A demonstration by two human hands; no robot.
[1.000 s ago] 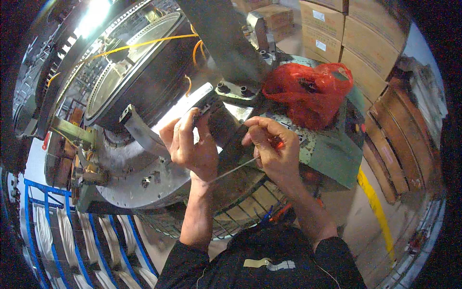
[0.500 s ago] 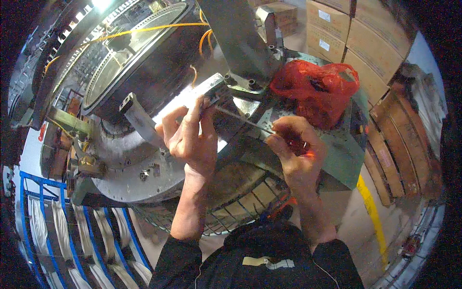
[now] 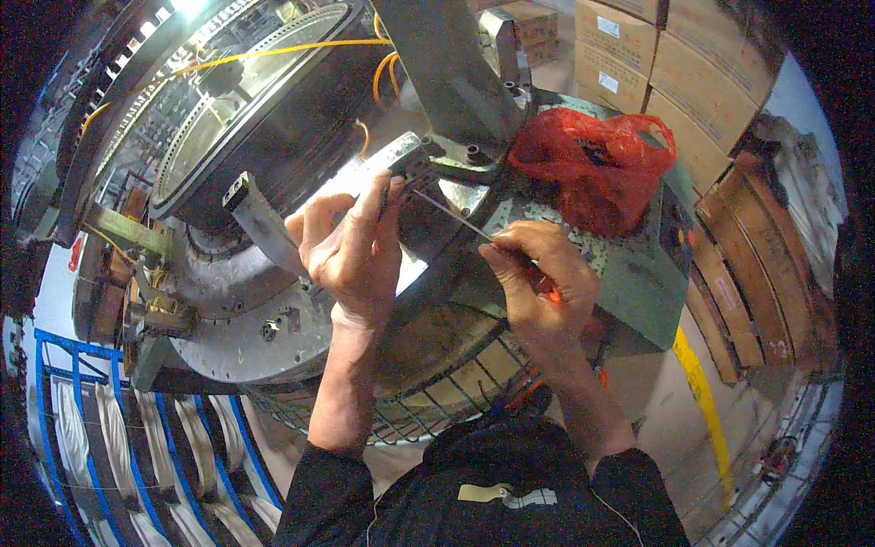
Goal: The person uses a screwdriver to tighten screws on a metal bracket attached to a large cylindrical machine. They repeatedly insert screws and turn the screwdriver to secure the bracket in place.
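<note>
My right hand [image 3: 551,278] is closed round the red-orange handle of a screwdriver, whose thin metal shaft [image 3: 456,215] slants up and left from my thumb and forefinger. The shaft's tip ends close to the fingertips of my left hand [image 3: 354,244]. That hand pinches a small dark piece [image 3: 398,185] between thumb and forefinger, its other fingers curled. Just beyond lies a pale metal block [image 3: 398,153] at the foot of a dark green upright post [image 3: 447,73]. My fingers hide most of the small piece.
A big round machine with a curved metal bed [image 3: 237,337] fills the left. A red plastic bag [image 3: 602,173] sits on the green machine housing [image 3: 629,292] at right. Cartons [image 3: 711,87] stack behind it. A blue rack [image 3: 77,342] holding white material stands lower left.
My right hand and the screwdriver have shifted slightly left. The left hand has tilted a little, keeping its pinch, and the screwdriver shaft now shows more plainly between the hands.
</note>
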